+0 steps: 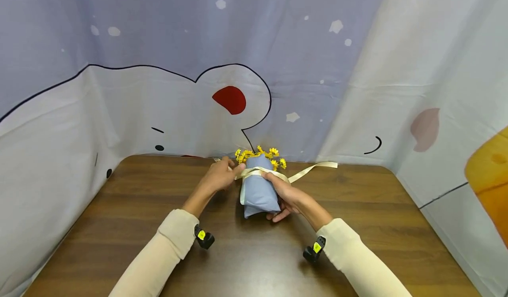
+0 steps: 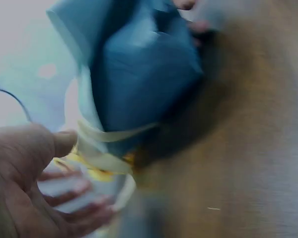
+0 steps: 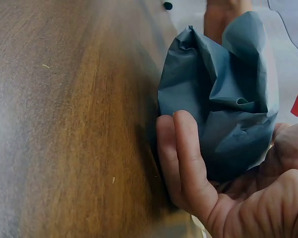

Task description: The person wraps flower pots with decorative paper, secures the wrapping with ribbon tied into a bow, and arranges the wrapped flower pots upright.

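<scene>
A small bouquet of yellow flowers (image 1: 274, 152) wrapped in blue-grey paper (image 1: 259, 194) lies on the table, its blossoms toward the back. Cream ribbon (image 1: 259, 170) passes around the wrap, with a loose tail stretching to the right. My right hand (image 1: 287, 195) grips the wrapped bouquet from its right side, thumb on top over the ribbon and fingers beneath. In the right wrist view, the folded paper end (image 3: 223, 94) sits in that palm. On the left, my left hand (image 2: 44, 188) has its fingers spread and loosely bent beside the ribbon; contact is too blurred to tell.
Brown wooden table (image 1: 131, 226) lies under both arms. A printed curtain (image 1: 301, 90) hangs just behind its back edge and along the sides. Small pale scraps lie on the wood in the right wrist view.
</scene>
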A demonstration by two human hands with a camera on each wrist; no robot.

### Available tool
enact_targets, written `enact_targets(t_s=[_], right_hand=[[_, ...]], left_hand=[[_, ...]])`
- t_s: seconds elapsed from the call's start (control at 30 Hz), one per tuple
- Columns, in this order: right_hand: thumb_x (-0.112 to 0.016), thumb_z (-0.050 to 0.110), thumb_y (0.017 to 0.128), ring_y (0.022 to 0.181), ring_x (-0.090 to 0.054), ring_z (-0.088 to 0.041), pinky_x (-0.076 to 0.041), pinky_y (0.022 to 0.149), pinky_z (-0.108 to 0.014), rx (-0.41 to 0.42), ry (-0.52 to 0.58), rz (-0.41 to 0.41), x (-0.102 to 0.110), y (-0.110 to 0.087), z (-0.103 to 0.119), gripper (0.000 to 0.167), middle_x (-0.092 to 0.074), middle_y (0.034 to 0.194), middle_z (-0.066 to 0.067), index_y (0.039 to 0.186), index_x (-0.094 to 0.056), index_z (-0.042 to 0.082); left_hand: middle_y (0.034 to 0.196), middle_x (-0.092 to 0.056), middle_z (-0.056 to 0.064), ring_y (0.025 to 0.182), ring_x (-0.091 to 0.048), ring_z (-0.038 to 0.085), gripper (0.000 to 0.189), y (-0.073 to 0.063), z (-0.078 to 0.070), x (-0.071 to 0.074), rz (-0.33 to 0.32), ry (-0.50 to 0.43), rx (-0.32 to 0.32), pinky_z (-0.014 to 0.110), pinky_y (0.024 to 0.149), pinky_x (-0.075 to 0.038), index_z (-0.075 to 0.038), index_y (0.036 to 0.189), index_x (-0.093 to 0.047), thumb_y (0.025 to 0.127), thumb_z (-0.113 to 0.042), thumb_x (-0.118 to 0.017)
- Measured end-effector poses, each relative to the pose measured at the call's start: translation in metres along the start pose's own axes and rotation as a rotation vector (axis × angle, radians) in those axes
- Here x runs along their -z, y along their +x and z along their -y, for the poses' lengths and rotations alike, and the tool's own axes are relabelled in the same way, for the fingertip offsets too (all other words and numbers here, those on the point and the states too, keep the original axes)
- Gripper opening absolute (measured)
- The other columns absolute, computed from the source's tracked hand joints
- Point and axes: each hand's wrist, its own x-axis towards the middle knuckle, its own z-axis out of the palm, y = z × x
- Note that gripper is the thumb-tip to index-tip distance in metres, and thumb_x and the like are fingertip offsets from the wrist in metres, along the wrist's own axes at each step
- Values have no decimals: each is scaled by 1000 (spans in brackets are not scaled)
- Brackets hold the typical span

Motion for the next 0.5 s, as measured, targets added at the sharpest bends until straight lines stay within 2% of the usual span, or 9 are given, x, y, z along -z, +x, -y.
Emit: enact_targets(t_s=[0.03,0.1,0.13,0.17,0.23,0.33,0.4,0.5], right_hand=[[-36,78,103,75,-76,-31,-67,63,-40,-1,1,-3,-1,-1,-1,86,-71,99,-19,131,-61,1],[-36,78,103,74,-76,-31,-68,63,-41,0,11,-8,-2,-2,-2,86,-71,99,-20,133,-60,0],[-36,78,103,74,-76,-32,-68,63,-41,-2,18,-10,-3,-3,-3,86,-71,100,-20,133,-60,1],[-37,79,103,74,-76,-32,-68,63,-41,-2,26,-12,-3,-3,-4,86,-71,100,-20,133,-60,1],[-39,78,104,73,-76,-32,-68,63,-42,5,47,-19,-3,-6,-4,86,-71,98,-20,133,-60,0],[-40,79,103,72,-76,-32,-68,62,-42,7,51,-36,-3,-9,-4,86,-71,98,-20,131,-61,0],[-40,79,103,72,-75,-31,-68,62,-42,9,42,-45,-3,-10,-4,86,-71,97,-20,130,-61,0],[-40,80,103,72,-75,-31,-68,62,-42,2,32,-49,-3,-11,-4,87,-70,97,-20,130,-61,0]], left_hand=[[101,-74,13,97,-71,28,61,2,5,-1,-40,45,-89,41,87,-61,-3,114,-74,110,-63,-64],[110,-73,13,108,-65,29,40,3,12,-3,-56,68,-236,42,94,-54,-4,115,-75,113,-43,-68],[110,-71,15,108,-64,30,30,-6,0,0,-36,42,-257,43,94,-53,-3,111,-75,114,-32,-68],[111,-70,16,108,-63,30,26,-11,-5,2,4,-11,-271,43,95,-52,-2,109,-75,114,-26,-67],[112,-69,13,108,-62,26,23,-17,-7,5,69,-86,-280,41,95,-50,-3,110,-73,116,-23,-63],[111,-70,9,106,-60,20,19,-24,-12,12,128,-101,-272,38,95,-47,-6,111,-72,115,-23,-66],[109,-75,8,104,-63,19,15,-25,-14,18,107,-64,-281,36,93,-49,-7,111,-73,113,-22,-71],[103,-79,14,98,-70,26,14,-25,-12,31,15,-59,-272,31,86,-52,-4,109,-71,113,-18,-70]])
